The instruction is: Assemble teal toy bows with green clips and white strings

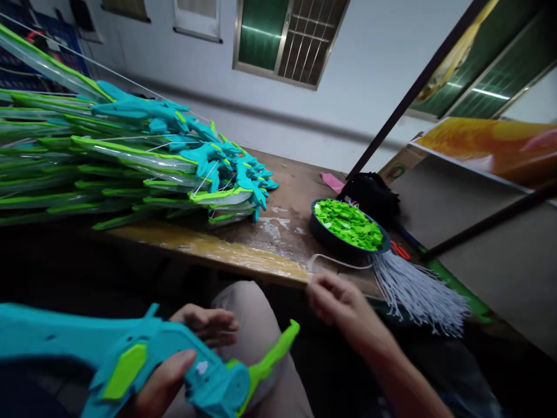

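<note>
The turquoise toy bow (169,339) is held low over the lap, its far end cut off by the left border of the view. It is gripped by the left hand (180,364), with the thumb laid along the near face and the fingers showing past the far side, loosely bent. By the right hand (337,302), whose fingertips are drawn together, a white cord (343,263) appears to be pinched; the exact contact is blurred. The cord is looped back to the bundle of white cords (418,296) beside the bowl (324,237) of green plastic pieces (348,223).

The step in hand is judged to be the taking of one cord for the bow. For the next move, it seems, the cord's length needs to be freed without the bundle or the bowl being dragged, and the bow kept steady.

The right hand is placed just at the table's front edge (261,259), where the cord could be snagged. Room is left between this edge and the knee (250,307), though it is narrowed by the bow's upturned green limb (274,354). On the tabletop (296,191), a gap is left between the stacked toy bows (143,157) and the bowl.
</note>
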`<act>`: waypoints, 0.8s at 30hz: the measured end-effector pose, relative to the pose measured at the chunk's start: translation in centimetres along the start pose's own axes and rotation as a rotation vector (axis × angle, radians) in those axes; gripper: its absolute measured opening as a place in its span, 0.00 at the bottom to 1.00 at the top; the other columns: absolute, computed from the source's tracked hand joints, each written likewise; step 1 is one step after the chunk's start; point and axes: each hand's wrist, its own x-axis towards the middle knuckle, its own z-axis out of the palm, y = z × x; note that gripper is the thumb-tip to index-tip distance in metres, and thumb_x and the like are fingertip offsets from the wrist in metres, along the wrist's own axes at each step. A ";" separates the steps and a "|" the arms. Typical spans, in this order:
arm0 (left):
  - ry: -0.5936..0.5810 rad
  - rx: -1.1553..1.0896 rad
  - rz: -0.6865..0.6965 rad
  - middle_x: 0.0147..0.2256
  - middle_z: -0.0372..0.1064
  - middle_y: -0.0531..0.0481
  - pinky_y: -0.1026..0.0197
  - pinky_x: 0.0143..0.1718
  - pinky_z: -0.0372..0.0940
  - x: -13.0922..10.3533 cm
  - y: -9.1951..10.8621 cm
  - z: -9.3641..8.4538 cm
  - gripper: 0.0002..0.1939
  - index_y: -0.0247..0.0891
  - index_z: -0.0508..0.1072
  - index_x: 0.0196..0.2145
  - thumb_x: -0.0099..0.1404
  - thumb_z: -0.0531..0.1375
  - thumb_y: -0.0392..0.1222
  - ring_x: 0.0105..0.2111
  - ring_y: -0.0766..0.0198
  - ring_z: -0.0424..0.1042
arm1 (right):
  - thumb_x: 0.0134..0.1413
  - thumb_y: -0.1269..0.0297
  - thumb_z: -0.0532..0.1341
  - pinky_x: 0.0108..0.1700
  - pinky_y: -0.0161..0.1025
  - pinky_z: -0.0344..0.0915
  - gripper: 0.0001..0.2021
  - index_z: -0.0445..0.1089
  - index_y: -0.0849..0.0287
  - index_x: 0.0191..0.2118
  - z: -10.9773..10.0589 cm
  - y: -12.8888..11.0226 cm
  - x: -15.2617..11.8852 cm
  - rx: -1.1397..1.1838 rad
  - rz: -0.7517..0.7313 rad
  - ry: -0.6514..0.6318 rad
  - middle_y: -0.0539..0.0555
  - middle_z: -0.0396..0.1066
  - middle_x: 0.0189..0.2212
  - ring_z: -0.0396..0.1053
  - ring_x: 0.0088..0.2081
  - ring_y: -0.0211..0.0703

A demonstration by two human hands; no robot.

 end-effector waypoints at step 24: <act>-0.660 -0.064 -0.124 0.14 0.66 0.52 0.57 0.25 0.66 4.2 -4.5 -1.8 0.29 0.40 0.68 0.20 0.49 0.67 0.70 0.19 0.59 0.70 | 0.61 0.52 0.67 0.22 0.29 0.61 0.17 0.67 0.61 0.36 10.9 0.9 9.2 1.209 0.180 0.218 0.43 0.63 0.22 0.61 0.20 0.30</act>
